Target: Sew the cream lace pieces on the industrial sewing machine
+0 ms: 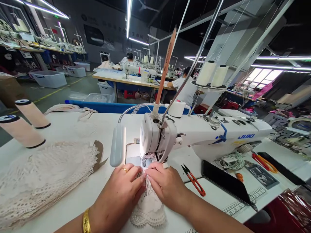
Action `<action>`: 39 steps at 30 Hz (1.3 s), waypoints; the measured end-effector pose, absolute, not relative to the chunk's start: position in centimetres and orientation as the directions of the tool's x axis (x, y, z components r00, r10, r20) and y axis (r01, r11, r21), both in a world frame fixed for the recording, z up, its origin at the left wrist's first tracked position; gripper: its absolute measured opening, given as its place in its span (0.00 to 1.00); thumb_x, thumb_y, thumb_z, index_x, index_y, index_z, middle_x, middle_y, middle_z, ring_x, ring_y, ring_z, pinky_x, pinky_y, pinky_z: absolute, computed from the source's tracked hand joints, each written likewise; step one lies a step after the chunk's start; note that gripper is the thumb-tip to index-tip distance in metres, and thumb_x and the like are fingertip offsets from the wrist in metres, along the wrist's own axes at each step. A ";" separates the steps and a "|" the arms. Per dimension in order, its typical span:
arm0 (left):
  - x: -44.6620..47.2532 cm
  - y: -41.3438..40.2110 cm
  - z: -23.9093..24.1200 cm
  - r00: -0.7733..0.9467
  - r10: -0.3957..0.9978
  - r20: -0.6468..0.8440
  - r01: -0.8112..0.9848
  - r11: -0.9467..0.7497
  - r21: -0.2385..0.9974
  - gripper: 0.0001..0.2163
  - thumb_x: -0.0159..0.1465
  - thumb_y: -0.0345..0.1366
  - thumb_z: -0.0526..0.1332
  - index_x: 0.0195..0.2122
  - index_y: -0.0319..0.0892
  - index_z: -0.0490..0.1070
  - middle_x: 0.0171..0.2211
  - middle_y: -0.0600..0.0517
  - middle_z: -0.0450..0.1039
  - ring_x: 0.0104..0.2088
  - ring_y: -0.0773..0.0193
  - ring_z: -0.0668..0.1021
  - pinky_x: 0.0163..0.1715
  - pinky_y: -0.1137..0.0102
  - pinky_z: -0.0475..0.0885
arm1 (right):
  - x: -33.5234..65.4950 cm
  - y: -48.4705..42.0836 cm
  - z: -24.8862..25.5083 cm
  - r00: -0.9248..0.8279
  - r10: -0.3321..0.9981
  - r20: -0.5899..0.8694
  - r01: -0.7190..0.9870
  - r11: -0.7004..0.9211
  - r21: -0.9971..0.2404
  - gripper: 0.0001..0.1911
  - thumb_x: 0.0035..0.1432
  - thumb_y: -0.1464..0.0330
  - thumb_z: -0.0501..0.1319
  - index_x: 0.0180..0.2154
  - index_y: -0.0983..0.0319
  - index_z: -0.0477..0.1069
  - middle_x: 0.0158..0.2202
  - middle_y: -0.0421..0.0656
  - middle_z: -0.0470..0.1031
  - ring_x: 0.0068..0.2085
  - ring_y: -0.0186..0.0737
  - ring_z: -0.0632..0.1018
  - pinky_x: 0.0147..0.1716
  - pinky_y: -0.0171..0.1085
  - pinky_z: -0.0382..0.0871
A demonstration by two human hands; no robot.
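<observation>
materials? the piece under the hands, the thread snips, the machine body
Lace piece: openwork cream textile, matte, likely cotton, with a scalloped edge. Thread snips: dark metal blades, glossy orange handle, probably plastic. Sewing machine: smooth white painted casing, probably metal. Both hands press on the lace.

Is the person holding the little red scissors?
No, the red scissors lie on the table beside the right hand, while both hands, the left hand too, press on the lace piece.

Both forearms enter from the lower edge and converge toward the centre. Left hand (122,187): palm down, fingers curled, fingertips pressed forward. Right hand (166,184): palm down, fingers extended left, its fingertips meeting those of the left hand.
</observation>
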State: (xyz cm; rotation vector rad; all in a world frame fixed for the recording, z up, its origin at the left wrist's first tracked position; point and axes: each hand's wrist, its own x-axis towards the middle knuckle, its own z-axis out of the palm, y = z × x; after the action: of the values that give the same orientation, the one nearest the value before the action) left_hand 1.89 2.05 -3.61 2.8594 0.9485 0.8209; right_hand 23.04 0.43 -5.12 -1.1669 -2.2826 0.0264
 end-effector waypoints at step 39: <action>2.4 1.7 -2.8 0.618 0.735 0.279 0.702 -0.676 0.224 0.05 0.69 0.32 0.63 0.43 0.43 0.79 0.47 0.47 0.81 0.46 0.48 0.79 0.48 0.51 0.70 | 23.4 1.5 -4.9 -0.387 0.787 0.481 0.804 0.543 -0.243 0.13 0.64 0.78 0.60 0.44 0.58 0.78 0.48 0.47 0.82 0.48 0.49 0.81 0.43 0.42 0.76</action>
State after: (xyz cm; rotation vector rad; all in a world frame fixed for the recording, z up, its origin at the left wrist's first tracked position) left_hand 2.40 1.73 -2.85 2.7419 1.2204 0.5376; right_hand 23.40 1.52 -4.92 -1.2806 -2.2319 -0.0395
